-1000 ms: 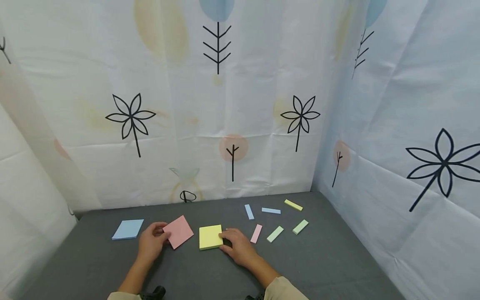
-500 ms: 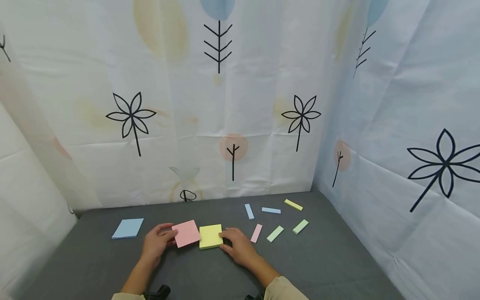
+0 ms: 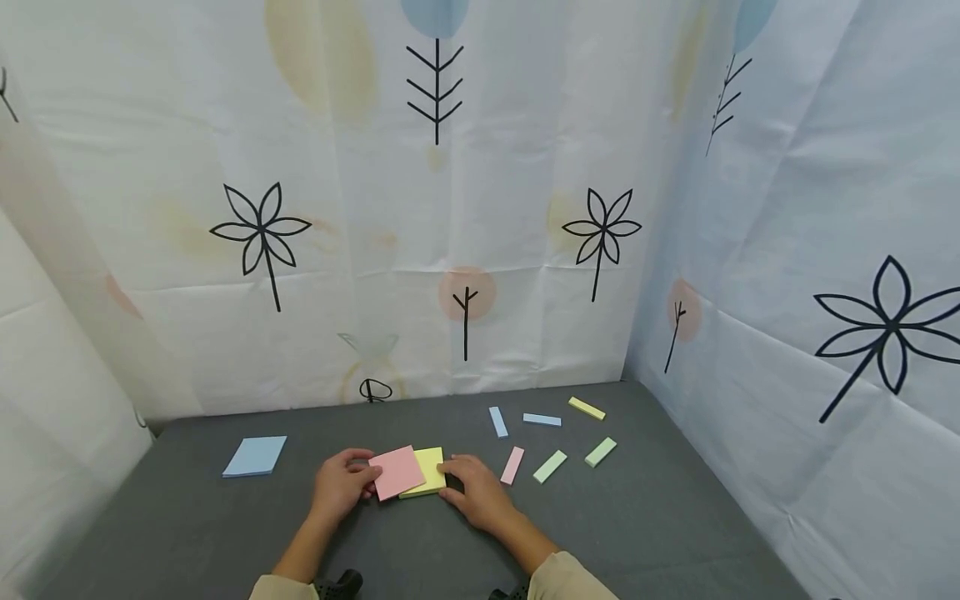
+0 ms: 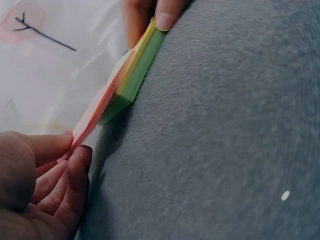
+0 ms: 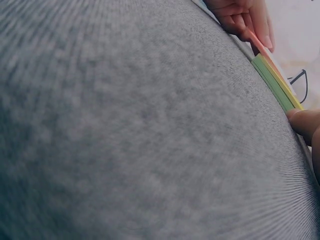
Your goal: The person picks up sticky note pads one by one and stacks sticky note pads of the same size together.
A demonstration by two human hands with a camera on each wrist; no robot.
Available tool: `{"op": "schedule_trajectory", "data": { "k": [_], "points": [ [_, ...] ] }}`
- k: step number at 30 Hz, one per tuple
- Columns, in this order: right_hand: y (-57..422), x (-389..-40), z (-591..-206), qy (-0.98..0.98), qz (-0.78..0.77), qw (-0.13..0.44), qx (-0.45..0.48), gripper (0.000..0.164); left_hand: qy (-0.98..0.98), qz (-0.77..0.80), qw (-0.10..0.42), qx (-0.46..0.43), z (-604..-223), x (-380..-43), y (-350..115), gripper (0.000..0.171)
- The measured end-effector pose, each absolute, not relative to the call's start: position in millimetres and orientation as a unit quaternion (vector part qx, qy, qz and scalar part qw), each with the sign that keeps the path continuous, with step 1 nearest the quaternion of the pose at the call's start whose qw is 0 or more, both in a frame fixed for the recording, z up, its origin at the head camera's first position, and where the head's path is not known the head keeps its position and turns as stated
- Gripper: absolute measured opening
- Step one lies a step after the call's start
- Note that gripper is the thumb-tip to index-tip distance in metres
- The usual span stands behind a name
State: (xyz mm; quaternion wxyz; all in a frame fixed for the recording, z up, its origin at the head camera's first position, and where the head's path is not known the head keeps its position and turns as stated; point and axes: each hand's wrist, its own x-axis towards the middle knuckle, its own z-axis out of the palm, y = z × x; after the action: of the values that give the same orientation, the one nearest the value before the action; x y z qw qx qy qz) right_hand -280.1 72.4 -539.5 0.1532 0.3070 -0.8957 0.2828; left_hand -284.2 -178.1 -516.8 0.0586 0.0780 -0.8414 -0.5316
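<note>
My left hand [image 3: 341, 486] pinches a pink sticky note pad [image 3: 395, 472] by its left edge, thumb on top and fingers beneath. The pink pad slants and overlaps the left part of a yellow sticky note pad [image 3: 431, 468]. Under the yellow, a thicker green sticky note pad [image 4: 131, 82] shows in the left wrist view, the two stacked on the table. My right hand [image 3: 477, 494] grips the right edge of this stack between thumb and fingers. In the right wrist view, the right thumb [image 5: 301, 120] lies against the stack's end.
A blue sticky note pad [image 3: 255, 457] lies at the table's left. To the right are several narrow strips: blue [image 3: 498, 422], yellow [image 3: 587, 408], pink [image 3: 512, 466] and green [image 3: 551, 467]. Patterned white curtains [image 3: 510, 208] border the grey table [image 3: 600, 533].
My left hand has carried the pink pad rightward, from beside the yellow pad to partly over it, turning it on the way. My right hand has stayed at the stack.
</note>
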Motion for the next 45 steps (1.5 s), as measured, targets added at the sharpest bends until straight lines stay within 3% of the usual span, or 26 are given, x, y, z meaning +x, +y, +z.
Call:
{"op": "schedule_trajectory", "data": {
  "k": [19,39,45],
  "points": [
    [76,-281,-539,-0.908,0.292,0.113,0.277,0.054,-0.966,-0.237,0.091,-0.052,-504,-268,-157,0.063],
    [70,-275,-521,-0.916,0.175,0.146,0.329,0.057,-0.973,-0.142,0.143,-0.114,-510,-265,-145,0.037],
    [69,-279,-520,-0.905,0.113,0.185,0.367,0.039,-0.962,-0.150,0.175,-0.148,-512,-264,-146,0.034]
  ]
}}
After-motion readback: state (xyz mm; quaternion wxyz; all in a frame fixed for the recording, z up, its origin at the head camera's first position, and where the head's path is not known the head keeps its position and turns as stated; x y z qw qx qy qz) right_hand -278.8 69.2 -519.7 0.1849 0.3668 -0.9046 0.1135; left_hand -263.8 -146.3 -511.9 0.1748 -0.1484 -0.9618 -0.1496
